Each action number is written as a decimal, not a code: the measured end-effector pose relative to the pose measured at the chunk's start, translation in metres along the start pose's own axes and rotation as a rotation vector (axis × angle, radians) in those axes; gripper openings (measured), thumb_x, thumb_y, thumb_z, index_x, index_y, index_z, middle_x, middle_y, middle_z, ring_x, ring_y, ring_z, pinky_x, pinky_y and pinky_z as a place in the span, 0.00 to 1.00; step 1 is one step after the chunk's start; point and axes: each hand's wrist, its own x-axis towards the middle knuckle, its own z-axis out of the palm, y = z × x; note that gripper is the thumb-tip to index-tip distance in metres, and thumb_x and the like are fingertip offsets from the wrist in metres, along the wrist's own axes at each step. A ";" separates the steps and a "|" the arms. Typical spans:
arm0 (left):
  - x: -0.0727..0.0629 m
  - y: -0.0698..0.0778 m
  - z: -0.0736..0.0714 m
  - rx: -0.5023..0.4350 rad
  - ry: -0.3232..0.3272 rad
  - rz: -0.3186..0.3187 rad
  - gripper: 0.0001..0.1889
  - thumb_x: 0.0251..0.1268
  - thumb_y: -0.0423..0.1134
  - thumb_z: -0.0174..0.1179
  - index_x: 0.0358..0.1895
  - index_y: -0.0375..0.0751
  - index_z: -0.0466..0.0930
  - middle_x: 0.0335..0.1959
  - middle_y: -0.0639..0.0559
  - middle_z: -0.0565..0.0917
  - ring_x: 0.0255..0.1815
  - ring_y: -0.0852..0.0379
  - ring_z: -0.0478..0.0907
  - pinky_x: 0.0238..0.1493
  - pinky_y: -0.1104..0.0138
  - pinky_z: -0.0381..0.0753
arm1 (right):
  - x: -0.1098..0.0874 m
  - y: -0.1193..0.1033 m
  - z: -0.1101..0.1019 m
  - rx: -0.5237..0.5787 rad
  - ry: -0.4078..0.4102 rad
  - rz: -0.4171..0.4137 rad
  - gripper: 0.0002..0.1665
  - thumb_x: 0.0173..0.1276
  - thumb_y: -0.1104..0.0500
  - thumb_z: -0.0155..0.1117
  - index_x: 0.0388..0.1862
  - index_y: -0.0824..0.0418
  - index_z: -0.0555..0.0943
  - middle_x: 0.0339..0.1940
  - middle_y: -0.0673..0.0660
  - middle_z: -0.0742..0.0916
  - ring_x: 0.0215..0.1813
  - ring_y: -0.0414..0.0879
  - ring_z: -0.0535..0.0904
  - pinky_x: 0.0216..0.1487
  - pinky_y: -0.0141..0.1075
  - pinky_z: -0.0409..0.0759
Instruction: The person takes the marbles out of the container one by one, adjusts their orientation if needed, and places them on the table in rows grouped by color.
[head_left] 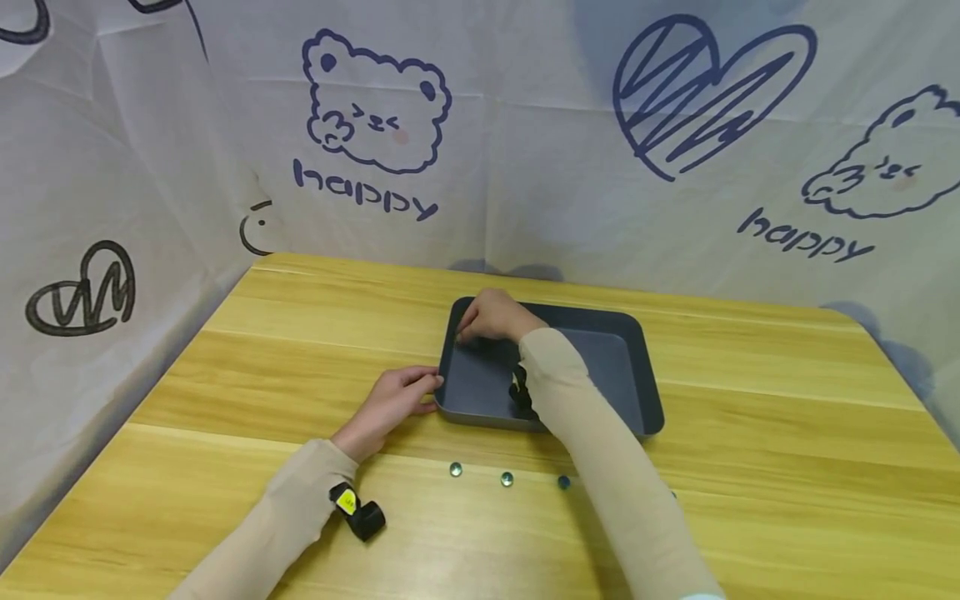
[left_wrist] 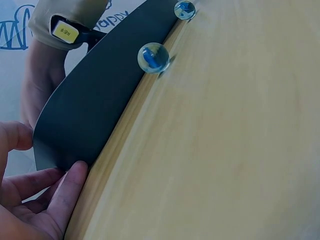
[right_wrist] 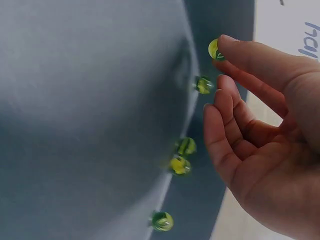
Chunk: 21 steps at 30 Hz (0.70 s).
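A dark grey baking tray [head_left: 611,367] with raised walls sits on the wooden table. At its near left corner my left hand [head_left: 393,404] holds the wall, thumb by the rim and fingertips [left_wrist: 75,175] against the outer side. Inside the tray's far left part, my right hand [head_left: 495,317] pinches a yellow-green glass marble [right_wrist: 214,49] between thumb and forefinger, while its other fingers are loosely bent. Below it in the right wrist view, several more yellow-green marbles [right_wrist: 162,221] lie along the foot of the tray wall.
In front of the tray a row of clear marbles with blue swirls [left_wrist: 153,58] lies on the table [head_left: 300,325], one marble [head_left: 673,495] partly behind the right sleeve. A white cloth [head_left: 525,167] with drawings hangs behind and to the left. Black wrist cameras [head_left: 367,521] stick out from the sleeves.
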 end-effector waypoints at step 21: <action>0.002 -0.002 0.000 0.004 -0.005 0.006 0.21 0.72 0.36 0.50 0.62 0.26 0.73 0.62 0.34 0.73 0.60 0.43 0.74 0.51 0.64 0.82 | -0.045 0.006 -0.037 0.619 0.162 -0.009 0.18 0.64 0.56 0.70 0.50 0.63 0.86 0.51 0.57 0.86 0.52 0.57 0.79 0.59 0.50 0.77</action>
